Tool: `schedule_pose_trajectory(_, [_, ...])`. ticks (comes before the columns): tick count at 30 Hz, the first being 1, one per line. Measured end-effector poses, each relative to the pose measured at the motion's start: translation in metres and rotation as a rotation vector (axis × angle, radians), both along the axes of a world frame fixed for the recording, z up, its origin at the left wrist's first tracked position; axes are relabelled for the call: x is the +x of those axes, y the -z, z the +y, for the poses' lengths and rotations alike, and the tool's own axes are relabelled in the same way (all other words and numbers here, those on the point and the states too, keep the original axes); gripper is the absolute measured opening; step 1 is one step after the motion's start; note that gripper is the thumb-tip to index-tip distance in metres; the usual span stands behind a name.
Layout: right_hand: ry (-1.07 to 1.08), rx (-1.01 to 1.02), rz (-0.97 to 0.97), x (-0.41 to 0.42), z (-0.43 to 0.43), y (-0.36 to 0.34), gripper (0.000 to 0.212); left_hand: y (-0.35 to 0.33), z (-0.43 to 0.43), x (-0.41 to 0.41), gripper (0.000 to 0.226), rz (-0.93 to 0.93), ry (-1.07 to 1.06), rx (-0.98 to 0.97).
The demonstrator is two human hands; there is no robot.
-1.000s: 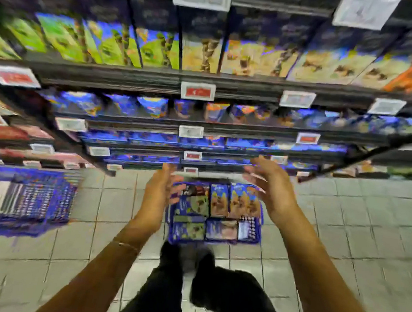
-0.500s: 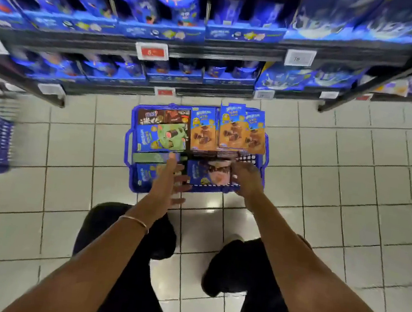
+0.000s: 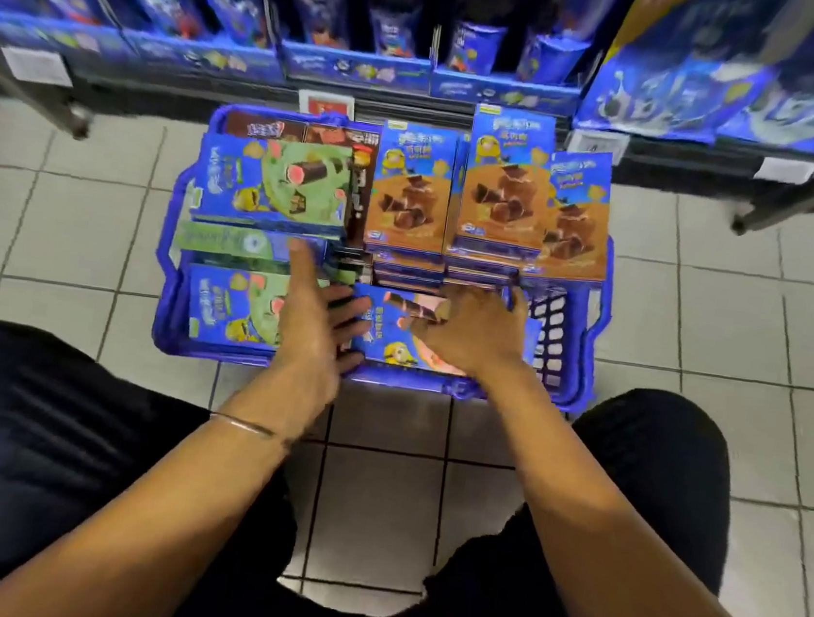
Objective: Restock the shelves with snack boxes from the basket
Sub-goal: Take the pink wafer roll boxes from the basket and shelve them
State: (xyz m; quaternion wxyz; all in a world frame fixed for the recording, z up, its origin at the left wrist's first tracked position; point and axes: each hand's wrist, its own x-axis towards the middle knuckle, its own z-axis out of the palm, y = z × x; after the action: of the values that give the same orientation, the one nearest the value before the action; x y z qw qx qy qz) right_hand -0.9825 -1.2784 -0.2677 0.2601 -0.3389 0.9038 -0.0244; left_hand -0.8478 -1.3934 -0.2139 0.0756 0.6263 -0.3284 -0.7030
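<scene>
Left hand [image 3: 317, 321] is spread open over the blue basket [image 3: 163, 311]; a pink box [image 3: 388, 324] at its near edge is gripped by the right hand [image 3: 475, 334].

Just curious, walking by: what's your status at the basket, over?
Left hand open above basket. Right hand touching pink box, grip unclear. Nothing in the way.

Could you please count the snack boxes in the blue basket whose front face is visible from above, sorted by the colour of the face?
Green boxes: 2
Orange boxes: 3
Dark brown box: 1
Pink box, partly under the right hand: 1
Total: 7
Boxes stacked underneath or standing on edge in the basket are not counted.
</scene>
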Motion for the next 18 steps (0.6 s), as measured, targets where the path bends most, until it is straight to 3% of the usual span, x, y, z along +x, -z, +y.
schedule_pose_trajectory(2, [-0.027, 0.031, -0.050, -0.006, -0.002, -0.005, 0.087, -0.005, 0.003, -0.003, 0.091, -0.007, -0.008, -0.001])
schedule_pose_trajectory(9, [-0.069, 0.032, -0.177, -0.010, -0.008, -0.019, 0.086, -0.027, 0.012, -0.006, 0.088, -0.001, -0.002, -0.023])
schedule_pose_trajectory(14, [-0.091, -0.023, -0.236, -0.014, -0.005, -0.025, 0.071, -0.025, 0.012, 0.005, 0.082, -0.023, 0.014, -0.060])
schedule_pose_trajectory(18, [-0.004, -0.175, -0.387, -0.019, -0.005, -0.034, 0.060, -0.029, 0.010, 0.010, 0.059, -0.052, 0.030, -0.105])
